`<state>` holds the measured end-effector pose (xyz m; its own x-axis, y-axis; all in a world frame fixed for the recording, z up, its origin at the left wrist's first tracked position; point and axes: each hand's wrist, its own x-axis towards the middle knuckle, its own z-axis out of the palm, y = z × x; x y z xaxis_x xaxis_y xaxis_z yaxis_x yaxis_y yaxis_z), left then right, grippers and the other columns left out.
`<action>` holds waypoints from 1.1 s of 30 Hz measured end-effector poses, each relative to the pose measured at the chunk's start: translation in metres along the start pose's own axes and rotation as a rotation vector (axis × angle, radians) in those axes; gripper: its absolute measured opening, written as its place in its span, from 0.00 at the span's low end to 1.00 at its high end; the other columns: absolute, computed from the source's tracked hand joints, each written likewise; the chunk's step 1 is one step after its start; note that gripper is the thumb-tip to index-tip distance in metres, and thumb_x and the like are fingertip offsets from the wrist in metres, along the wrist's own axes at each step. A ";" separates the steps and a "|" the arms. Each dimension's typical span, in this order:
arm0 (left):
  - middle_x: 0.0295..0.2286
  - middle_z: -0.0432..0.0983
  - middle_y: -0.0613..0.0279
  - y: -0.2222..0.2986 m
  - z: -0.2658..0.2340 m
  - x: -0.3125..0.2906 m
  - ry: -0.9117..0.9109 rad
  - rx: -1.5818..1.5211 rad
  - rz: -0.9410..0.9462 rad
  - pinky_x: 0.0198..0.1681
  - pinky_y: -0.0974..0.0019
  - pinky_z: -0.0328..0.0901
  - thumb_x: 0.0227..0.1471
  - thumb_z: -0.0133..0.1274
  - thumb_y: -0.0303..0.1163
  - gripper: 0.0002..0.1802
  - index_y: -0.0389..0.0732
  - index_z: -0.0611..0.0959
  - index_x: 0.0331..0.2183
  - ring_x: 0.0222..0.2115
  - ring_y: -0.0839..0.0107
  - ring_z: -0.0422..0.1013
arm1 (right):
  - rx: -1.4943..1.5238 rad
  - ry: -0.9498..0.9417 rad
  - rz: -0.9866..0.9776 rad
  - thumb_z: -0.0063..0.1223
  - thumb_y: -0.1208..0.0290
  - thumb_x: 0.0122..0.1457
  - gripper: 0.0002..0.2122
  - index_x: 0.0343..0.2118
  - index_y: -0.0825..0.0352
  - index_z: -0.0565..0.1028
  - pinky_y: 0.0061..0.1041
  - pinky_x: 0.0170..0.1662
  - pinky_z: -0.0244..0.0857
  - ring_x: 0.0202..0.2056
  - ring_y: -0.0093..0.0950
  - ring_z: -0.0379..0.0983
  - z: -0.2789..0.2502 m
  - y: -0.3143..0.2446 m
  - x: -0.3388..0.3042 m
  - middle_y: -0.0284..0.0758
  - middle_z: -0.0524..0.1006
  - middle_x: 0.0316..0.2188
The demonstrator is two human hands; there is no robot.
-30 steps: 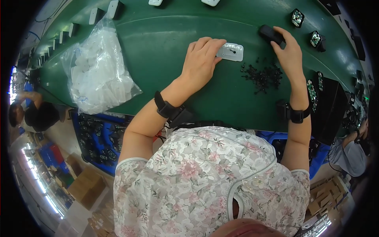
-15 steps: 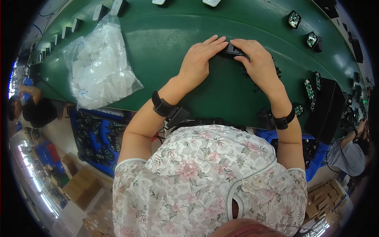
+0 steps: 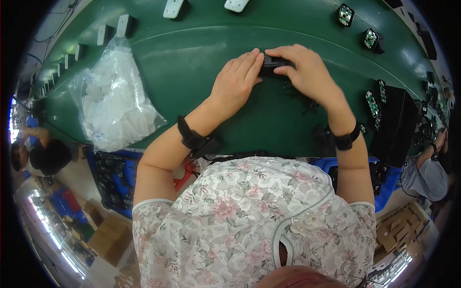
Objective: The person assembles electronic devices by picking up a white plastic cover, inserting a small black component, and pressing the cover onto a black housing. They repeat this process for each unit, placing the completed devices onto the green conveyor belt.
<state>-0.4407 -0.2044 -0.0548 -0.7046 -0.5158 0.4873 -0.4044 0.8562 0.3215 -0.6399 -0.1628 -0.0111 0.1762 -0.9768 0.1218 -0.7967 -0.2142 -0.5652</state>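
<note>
Between my hands is a small black plastic casing (image 3: 274,65), resting on the green table. My right hand (image 3: 309,72) grips its right end, thumb on the near side and fingers over the far side. Against its left end press the closed fingers of my left hand (image 3: 236,82), which partly hide it. Small dark pieces (image 3: 307,102), too blurred to name, lie under my right wrist. A clear plastic bag of white plastic parts (image 3: 115,101) lies to the left of my left forearm.
White-topped casings (image 3: 174,8) stand along the far and left side of the green table (image 3: 192,53). Black casings with circuit boards (image 3: 345,15) stand at the far right. Nearer are loose circuit boards (image 3: 371,103) beside a black box (image 3: 396,127). Blue bins (image 3: 113,180) sit below the table edge.
My left fingers have shifted from the casing's far edge to its left end. The view has tilted slightly, and the white-topped casings appear farther left.
</note>
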 end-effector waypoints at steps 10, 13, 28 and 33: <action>0.21 0.75 0.51 -0.022 0.031 0.096 -0.020 -0.764 -0.620 0.30 0.60 0.68 0.50 0.55 0.32 0.13 0.33 0.78 0.35 0.24 0.54 0.73 | 0.311 0.513 0.335 0.54 0.67 0.57 0.13 0.43 0.66 0.76 0.16 0.39 0.62 0.33 0.17 0.69 -0.059 0.037 -0.021 0.29 0.77 0.32; 0.23 0.75 0.50 -0.056 0.066 0.138 -0.149 -0.997 -0.737 0.28 0.61 0.69 0.53 0.52 0.33 0.16 0.31 0.74 0.39 0.24 0.57 0.74 | 0.305 0.689 0.440 0.53 0.70 0.57 0.11 0.42 0.65 0.77 0.13 0.36 0.60 0.31 0.14 0.68 -0.077 0.036 -0.061 0.27 0.77 0.31; 0.22 0.78 0.54 -0.036 0.027 0.128 0.007 -0.238 -0.503 0.29 0.56 0.68 0.52 0.54 0.42 0.29 0.33 0.65 0.48 0.24 0.57 0.75 | -0.111 0.499 0.406 0.57 0.74 0.51 0.09 0.35 0.68 0.75 0.20 0.29 0.62 0.25 0.23 0.67 -0.014 0.008 -0.079 0.32 0.73 0.29; 0.16 0.73 0.57 0.012 -0.027 0.034 -0.045 -0.356 -0.431 0.22 0.56 0.65 0.47 0.57 0.40 0.22 0.42 0.70 0.42 0.20 0.54 0.72 | -0.282 0.386 0.341 0.56 0.74 0.51 0.06 0.30 0.69 0.72 0.27 0.35 0.63 0.30 0.32 0.68 -0.004 0.023 -0.065 0.36 0.69 0.28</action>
<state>-0.4537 -0.2123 -0.0125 -0.5467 -0.8083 0.2187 -0.4450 0.5017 0.7418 -0.6722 -0.1044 -0.0291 -0.2985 -0.9096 0.2889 -0.9038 0.1721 -0.3918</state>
